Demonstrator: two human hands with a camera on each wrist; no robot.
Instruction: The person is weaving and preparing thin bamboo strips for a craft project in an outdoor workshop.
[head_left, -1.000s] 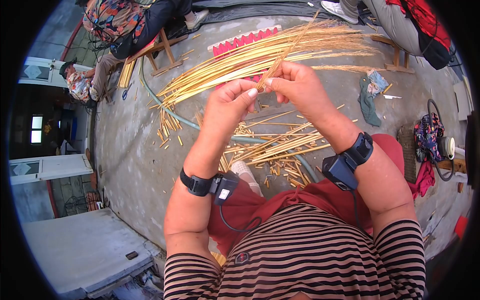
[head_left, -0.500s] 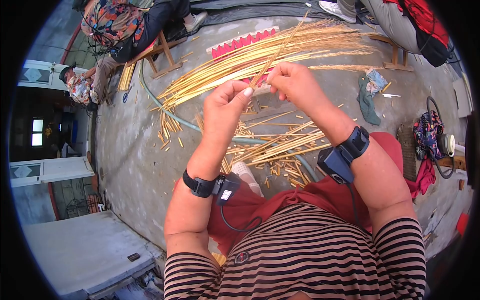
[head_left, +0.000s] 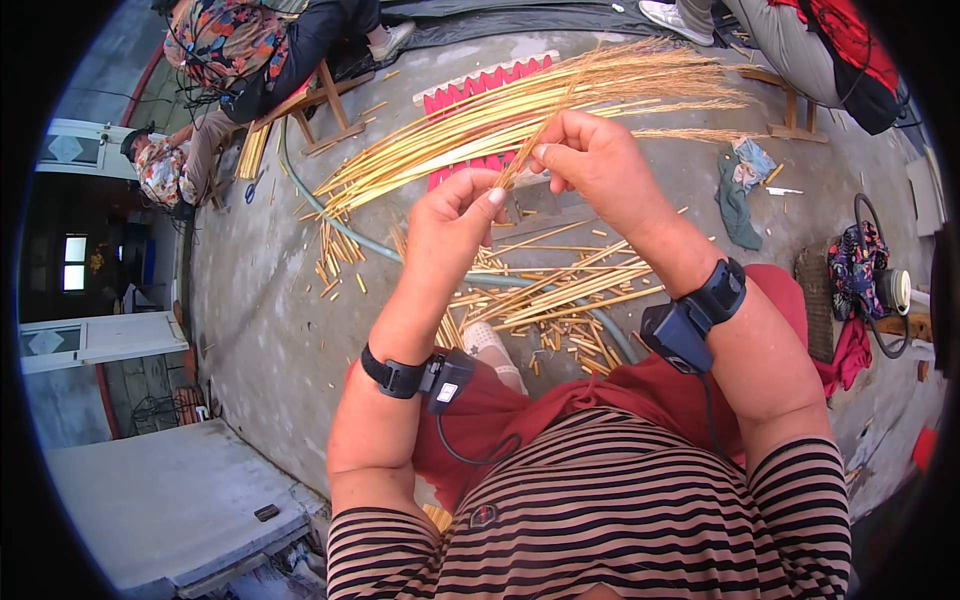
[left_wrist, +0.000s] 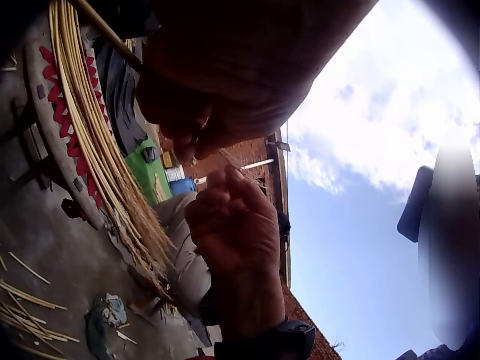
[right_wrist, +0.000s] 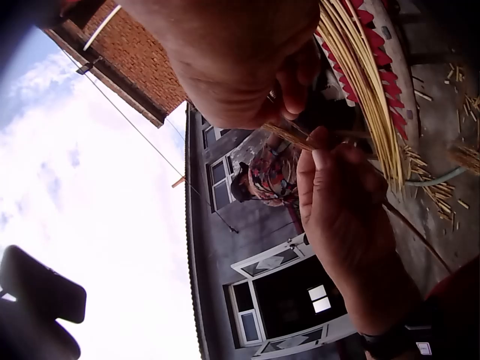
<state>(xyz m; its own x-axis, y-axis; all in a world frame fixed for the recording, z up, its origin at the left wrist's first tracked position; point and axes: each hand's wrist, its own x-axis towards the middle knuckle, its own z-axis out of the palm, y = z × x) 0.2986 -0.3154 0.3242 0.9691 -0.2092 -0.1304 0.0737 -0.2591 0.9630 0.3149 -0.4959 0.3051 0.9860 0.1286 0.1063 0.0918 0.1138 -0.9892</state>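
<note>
My left hand grips a dried grass stalk by its feathery head, thumb against the fingers. The tip of the head slants up and away over the bundle on the rack. Just right of it, my right hand pinches the same head a little higher up, thumb and forefinger together. In the right wrist view the feathery piece spans the short gap between the fingertips of both hands. The left wrist view has my right hand with curled fingers, below my dark, close left hand.
A bundle of long stalks lies over a rack with red zigzag trim. Cut pieces and loose stalks litter the concrete around a hose. Other people sit on wooden stools. Rags lie at right.
My right hand drew slightly away from the feathery head, then came back to it. My left hand stays nearly in place, and the stalk's tip has swung a little.
</note>
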